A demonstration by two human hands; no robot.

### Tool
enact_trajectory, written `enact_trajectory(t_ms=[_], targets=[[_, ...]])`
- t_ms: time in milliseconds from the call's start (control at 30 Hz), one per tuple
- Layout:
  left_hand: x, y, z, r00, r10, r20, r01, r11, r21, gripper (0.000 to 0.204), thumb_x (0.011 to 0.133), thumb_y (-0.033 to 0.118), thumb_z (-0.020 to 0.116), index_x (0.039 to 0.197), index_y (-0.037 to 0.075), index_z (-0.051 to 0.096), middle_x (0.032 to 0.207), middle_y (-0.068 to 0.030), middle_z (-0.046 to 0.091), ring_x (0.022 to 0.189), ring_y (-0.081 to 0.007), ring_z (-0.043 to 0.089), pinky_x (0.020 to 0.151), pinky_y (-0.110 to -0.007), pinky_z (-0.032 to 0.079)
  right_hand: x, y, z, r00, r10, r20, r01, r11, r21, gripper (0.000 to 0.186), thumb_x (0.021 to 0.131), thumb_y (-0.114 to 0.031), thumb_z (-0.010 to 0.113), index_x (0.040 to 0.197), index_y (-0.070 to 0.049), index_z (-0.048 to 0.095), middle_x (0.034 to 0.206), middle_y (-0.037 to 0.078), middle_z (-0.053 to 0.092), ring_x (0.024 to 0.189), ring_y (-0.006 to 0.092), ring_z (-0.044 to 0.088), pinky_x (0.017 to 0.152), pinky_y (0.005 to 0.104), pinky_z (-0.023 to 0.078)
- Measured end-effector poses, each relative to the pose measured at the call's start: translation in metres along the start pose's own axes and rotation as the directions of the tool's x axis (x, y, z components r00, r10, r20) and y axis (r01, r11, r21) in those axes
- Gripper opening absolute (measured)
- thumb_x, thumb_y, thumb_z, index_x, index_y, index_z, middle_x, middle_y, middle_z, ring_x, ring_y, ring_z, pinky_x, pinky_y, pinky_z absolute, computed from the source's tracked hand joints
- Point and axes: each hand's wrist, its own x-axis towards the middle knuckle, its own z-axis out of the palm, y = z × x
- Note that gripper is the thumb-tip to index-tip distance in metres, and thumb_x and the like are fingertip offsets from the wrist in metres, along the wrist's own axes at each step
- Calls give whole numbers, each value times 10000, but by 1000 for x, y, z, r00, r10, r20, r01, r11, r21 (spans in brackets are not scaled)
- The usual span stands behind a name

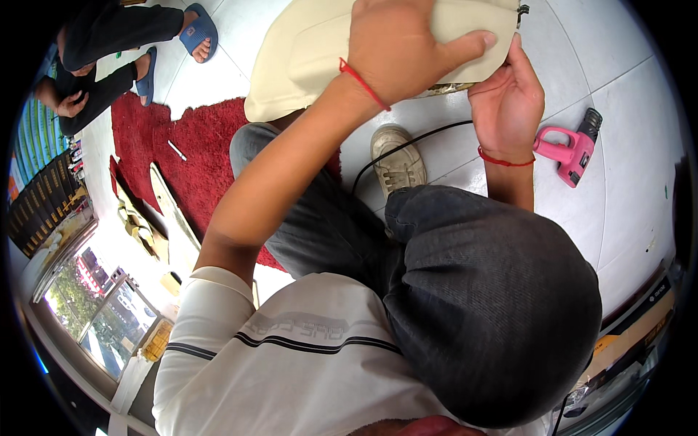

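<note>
A large cream trim panel [313,62] with a smooth, curved surface sits at the top of the view. My left hand [396,54] presses on its face, thumb stretched toward the right edge; the other fingertips run out of the picture. At that edge, my right hand [509,102] grips the panel from beneath, its thumb upright against the rim and its other fingers partly hidden under it. To the right of this hand, a pink heat gun [571,151] lies on the white tiles.
A dark cable [414,142] crosses my light shoe [398,161]. On the left, a red rug [196,152] bears a small white stick [177,150] beside long pale trim pieces [173,207]. Another person's blue slipper [200,33] is at the upper left. Boxes [632,330] stand lower right.
</note>
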Motion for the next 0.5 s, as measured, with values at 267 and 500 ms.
enact_trajectory(t_ms=[267, 500], targets=[[-19, -86, -16, 958, 268, 98, -239, 941, -239, 611, 928, 349, 727, 1382, -23, 557, 1144, -236, 664, 1034, -414, 637, 896, -476, 493, -2, 2, 5, 994, 14, -106, -17, 999, -30, 433, 1131, -266, 358, 1419, 12, 525, 1406, 100, 618, 1318, 216, 567, 1141, 391, 417], [-6, -42, -9, 966, 257, 26, -249, 953, -172, 652, 908, 381, 750, 1352, -53, 552, 1105, -253, 666, 1004, -424, 638, 891, -488, 495, 0, 1, 0, 1000, 10, -3, -10, 1000, 7, 435, 1131, -268, 359, 1417, 12, 528, 1403, 95, 620, 1316, 214, 569, 1129, 389, 430]])
